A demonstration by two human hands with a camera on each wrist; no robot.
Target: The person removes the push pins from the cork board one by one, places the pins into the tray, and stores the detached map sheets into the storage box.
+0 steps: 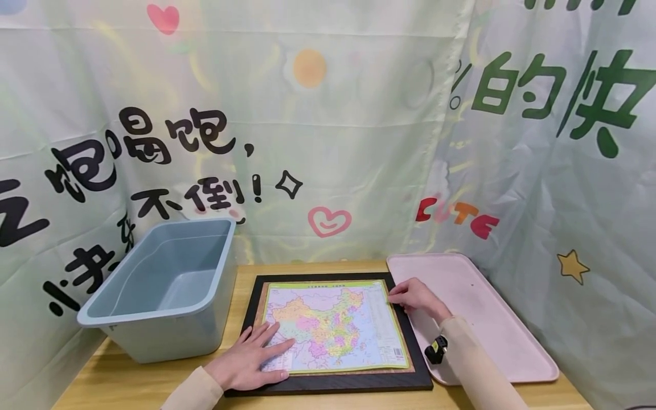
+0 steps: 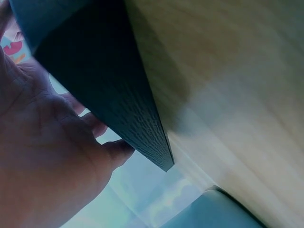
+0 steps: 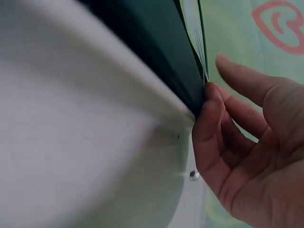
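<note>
Our left hand lies flat on the map sheet; our right hand pinches its far right edge — thin, floppy, best lifted by edges.

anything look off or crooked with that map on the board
Slightly. The map sits a bit askew in the black board, and its right edge lifts at the right hand. The left hand lies flat on it.
</note>
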